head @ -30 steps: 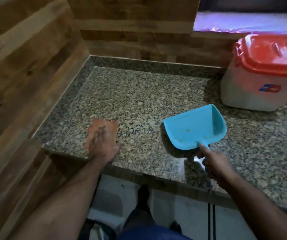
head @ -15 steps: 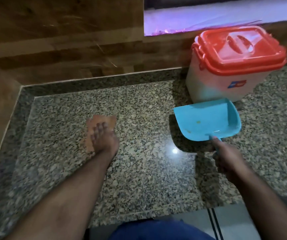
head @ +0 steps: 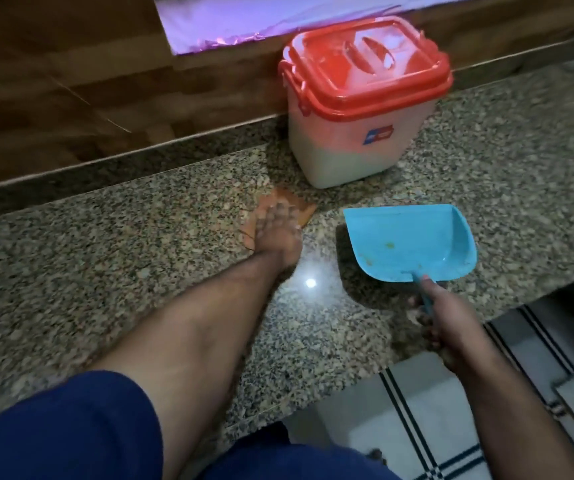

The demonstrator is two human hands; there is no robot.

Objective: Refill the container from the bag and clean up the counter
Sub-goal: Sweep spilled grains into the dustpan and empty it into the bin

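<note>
A white container (head: pixel 355 147) with a shut red lid (head: pixel 365 64) stands at the back of the granite counter (head: pixel 105 271). My left hand (head: pixel 275 230) presses flat on an orange cloth (head: pixel 296 207) just in front of the container. To its right lies a blue dustpan (head: pixel 407 240) on the counter, with a few crumbs inside. My right hand (head: pixel 452 327) grips the dustpan's handle near the counter's front edge. No bag is in view.
A wooden wall (head: pixel 71 81) runs along the back of the counter, with a purple-lit ledge (head: pixel 244 19) above it. Below the counter's front edge at the right is a white tiled floor with dark stripes (head: pixel 417 427).
My left hand has slid the cloth to the right across the counter, up to the container. The dustpan in my right hand has moved along with it. The view has swung right.
</note>
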